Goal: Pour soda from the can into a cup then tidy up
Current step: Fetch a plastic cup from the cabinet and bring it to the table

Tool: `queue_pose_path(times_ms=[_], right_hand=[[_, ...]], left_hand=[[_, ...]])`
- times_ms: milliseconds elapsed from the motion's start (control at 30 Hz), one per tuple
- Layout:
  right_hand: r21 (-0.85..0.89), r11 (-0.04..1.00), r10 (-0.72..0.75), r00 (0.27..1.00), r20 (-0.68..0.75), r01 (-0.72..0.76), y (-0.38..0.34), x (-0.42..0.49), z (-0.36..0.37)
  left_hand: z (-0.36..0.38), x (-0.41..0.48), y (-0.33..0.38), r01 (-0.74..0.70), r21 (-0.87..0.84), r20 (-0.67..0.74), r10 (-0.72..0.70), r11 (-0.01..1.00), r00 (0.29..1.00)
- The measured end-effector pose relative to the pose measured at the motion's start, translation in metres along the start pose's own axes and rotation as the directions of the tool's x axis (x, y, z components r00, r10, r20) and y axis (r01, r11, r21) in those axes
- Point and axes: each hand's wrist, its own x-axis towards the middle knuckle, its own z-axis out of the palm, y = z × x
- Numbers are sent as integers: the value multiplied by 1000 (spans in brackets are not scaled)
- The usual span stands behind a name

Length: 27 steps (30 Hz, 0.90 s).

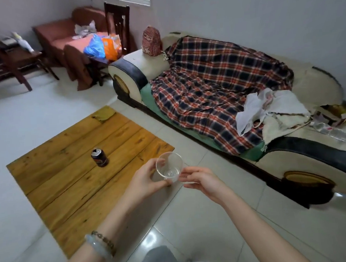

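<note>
**Plastic cup held in hand by table edge; can stands on the wood**

Clear plastic cup (169, 167) is up in the air, not on any surface. From the head cam it sits over the right edge of the low wooden table (56, 183), mouth tilted up twd the camera.

Left hand (144, 180) grasps it: fingers curled round the wall near the rim, thumb low by the base. Two bracelets (103, 244) on that wrist, one pale and one beaded.

Right hand (203, 181) comes in from the other side w/ fingertips (182, 173) at the cup's lower wall. Can't tell whether they pinch it or only touch.

Dark soda can (100, 157) stands upright near the table's middle, well apart from both hands. Top looks opened, but too blurry to be sure.

Yellowish cloth (103, 113) lies at the table's far corner.

Floor is pale tile. To the right, along the wall, is a cream and black sofa (302, 164) w/ a red/navy plaid blanket (216, 88) spread over the seat and back. A white plastic bag (251, 110) is crumpled on the blanket's right end.

Far bkgd: dark wooden chairs, plus blue and orange bags (101, 46) on another table.
</note>
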Motion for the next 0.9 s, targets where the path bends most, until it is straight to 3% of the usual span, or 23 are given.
queue_pose_path(times_ms=[533,900], right_hand=[[-226,972,121,962,246,-65,-108,271,37],[-451,888,97,919,381,93,-156,409,90]], left_hand=[[-79,189,-91,226,-31,-260,-227,974,939],[-126,272,-161,367,-99,-366,-377,925,851]])
